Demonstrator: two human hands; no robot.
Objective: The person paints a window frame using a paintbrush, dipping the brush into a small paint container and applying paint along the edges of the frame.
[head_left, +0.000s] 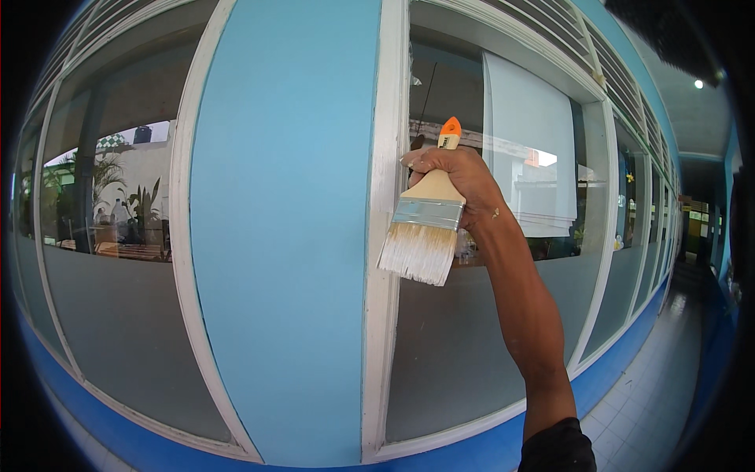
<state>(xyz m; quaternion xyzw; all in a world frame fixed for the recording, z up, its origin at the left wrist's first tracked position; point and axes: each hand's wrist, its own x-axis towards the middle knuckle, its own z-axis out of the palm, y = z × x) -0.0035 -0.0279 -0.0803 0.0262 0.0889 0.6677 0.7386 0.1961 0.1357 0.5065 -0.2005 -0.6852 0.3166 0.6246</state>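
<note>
Paintbrush | bristles down, handle up | long axis steep, top leaning right | right fingers wrapped round handle

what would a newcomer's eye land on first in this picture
First comes the wide paintbrush with white-coated bristles, held in the right hand just right of centre. Next is the tall light-blue wall panel left of it, between white window frames.

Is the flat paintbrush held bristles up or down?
Down: its white-coated bristles hang below the right hand, its orange handle tip above.
</note>
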